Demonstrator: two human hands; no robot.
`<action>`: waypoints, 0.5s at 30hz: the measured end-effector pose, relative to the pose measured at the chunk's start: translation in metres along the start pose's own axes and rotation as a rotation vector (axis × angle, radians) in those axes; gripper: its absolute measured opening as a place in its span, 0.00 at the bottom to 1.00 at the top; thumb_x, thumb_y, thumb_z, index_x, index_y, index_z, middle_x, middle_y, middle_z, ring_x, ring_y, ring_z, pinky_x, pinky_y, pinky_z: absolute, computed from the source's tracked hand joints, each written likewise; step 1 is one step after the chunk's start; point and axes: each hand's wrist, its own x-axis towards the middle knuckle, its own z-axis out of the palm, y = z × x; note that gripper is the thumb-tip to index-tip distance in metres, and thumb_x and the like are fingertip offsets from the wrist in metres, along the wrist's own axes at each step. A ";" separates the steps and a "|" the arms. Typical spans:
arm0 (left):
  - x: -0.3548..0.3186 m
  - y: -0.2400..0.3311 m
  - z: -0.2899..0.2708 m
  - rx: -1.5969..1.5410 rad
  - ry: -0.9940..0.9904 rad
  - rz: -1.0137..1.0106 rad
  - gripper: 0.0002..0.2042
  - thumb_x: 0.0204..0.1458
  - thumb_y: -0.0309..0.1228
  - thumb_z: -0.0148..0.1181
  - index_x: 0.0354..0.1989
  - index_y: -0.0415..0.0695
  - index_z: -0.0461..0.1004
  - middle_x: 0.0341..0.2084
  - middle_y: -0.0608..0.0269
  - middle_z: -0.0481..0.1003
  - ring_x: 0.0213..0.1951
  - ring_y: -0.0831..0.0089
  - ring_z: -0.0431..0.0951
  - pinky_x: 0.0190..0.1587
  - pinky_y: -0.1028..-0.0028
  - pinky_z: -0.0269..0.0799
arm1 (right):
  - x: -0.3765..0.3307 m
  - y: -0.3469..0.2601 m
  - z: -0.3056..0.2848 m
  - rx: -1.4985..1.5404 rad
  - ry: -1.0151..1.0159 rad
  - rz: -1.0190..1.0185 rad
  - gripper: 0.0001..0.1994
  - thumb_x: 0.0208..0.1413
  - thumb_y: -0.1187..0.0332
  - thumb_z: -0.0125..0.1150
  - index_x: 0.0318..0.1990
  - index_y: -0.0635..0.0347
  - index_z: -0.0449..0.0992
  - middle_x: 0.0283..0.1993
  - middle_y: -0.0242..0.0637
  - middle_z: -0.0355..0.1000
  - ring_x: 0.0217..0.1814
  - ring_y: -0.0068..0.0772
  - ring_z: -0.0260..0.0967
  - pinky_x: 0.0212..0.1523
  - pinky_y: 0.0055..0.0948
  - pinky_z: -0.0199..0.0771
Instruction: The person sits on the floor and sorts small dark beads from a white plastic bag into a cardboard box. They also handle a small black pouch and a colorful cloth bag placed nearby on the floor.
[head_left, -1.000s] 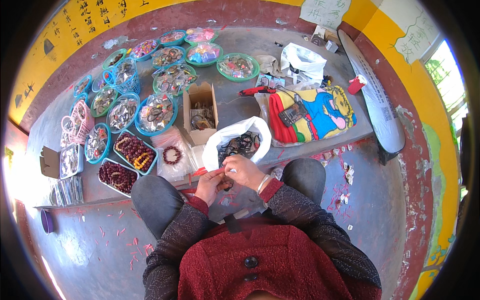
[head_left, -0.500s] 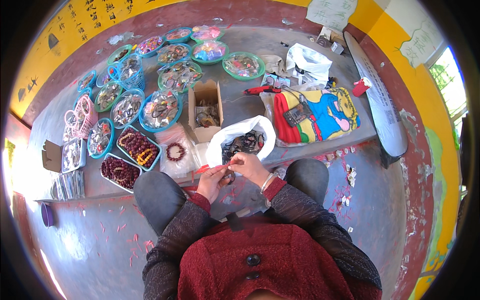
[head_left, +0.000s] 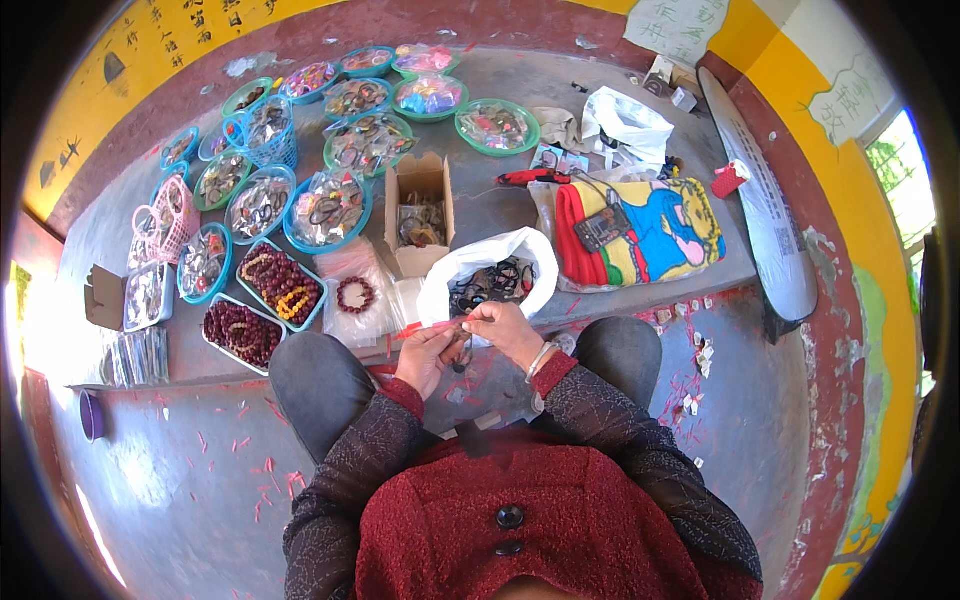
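Observation:
My left hand and my right hand meet over my lap, just at the near rim of a white plastic bag. Fingertips of both hands pinch a thin red strip that runs between them. Below it hangs a small dark piece, perhaps in a clear packet; its kind is too small to make out. Dark corded bracelets fill the white bag. A beaded bracelet rests on a stack of clear plastic sleeves left of my hands.
An open cardboard box stands behind the sleeves. Trays of dark red beads and several round baskets of packets spread to the left and back. A folded colourful blanket with a phone on it lies right. Red scraps litter the floor.
The whole scene has shifted slightly in the view. My hands keep their pinch on the strip, with a little more of the dark piece showing between them.

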 end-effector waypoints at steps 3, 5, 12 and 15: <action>0.001 -0.002 0.001 0.008 0.010 0.029 0.09 0.55 0.21 0.47 0.42 0.32 0.70 0.35 0.56 0.74 0.33 0.75 0.76 0.37 0.82 0.75 | 0.000 0.004 0.000 0.016 -0.024 0.013 0.08 0.45 0.70 0.63 0.28 0.67 0.75 0.21 0.33 0.71 0.24 0.16 0.65 0.27 0.21 0.66; 0.001 -0.001 0.004 0.014 0.026 0.032 0.09 0.55 0.21 0.47 0.42 0.32 0.70 0.35 0.56 0.74 0.32 0.76 0.76 0.37 0.82 0.75 | 0.000 0.004 0.000 0.046 -0.021 0.021 0.08 0.45 0.70 0.63 0.28 0.67 0.75 0.21 0.32 0.71 0.25 0.16 0.65 0.27 0.20 0.66; -0.003 0.004 0.007 -0.002 0.028 0.018 0.10 0.53 0.21 0.49 0.42 0.33 0.71 0.38 0.56 0.74 0.36 0.75 0.76 0.38 0.82 0.75 | 0.001 0.012 -0.002 0.135 -0.067 0.063 0.08 0.47 0.70 0.61 0.32 0.66 0.76 0.27 0.27 0.71 0.29 0.14 0.63 0.30 0.17 0.64; -0.002 0.004 0.004 0.009 0.027 0.022 0.10 0.53 0.20 0.48 0.42 0.32 0.71 0.38 0.56 0.74 0.38 0.74 0.75 0.39 0.82 0.74 | 0.003 0.015 -0.003 0.128 -0.090 0.063 0.08 0.47 0.70 0.60 0.32 0.66 0.76 0.27 0.27 0.71 0.29 0.14 0.63 0.30 0.17 0.64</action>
